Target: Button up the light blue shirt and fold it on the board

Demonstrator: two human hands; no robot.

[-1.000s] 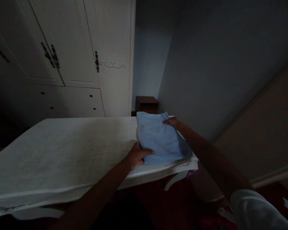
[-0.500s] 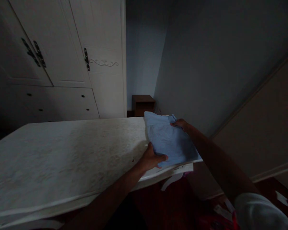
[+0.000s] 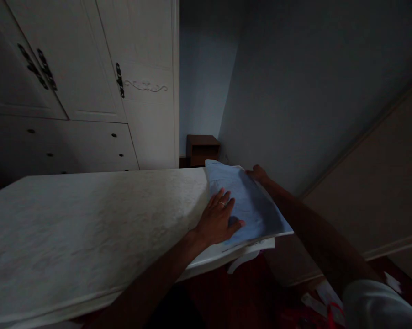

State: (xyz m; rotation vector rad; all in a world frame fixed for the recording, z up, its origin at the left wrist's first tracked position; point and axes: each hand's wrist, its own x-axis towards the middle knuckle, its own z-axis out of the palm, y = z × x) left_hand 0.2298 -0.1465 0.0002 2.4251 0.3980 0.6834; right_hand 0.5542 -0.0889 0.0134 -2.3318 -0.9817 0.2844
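Note:
A folded light-blue cloth, perhaps a garment, lies at the right end of the white table. Its near right corner sticks out past the table's edge. My left hand rests on the cloth's left part, fingers spread and palm down, with a ring on one finger. At the far right edge of the cloth, my right hand has its fingers bent round the border. Its fingertips are partly hidden in the dim light.
A white wardrobe with dark handles stands behind the table. In the corner beyond is a small brown cabinet. A grey wall runs along the right. Papers and a red item lie on the dark red floor at lower right.
My left hand has gone from the cloth's near left edge to lying flat on top, fingers spread. My right hand has shifted slightly; the raised fold at the far edge now lies flatter.

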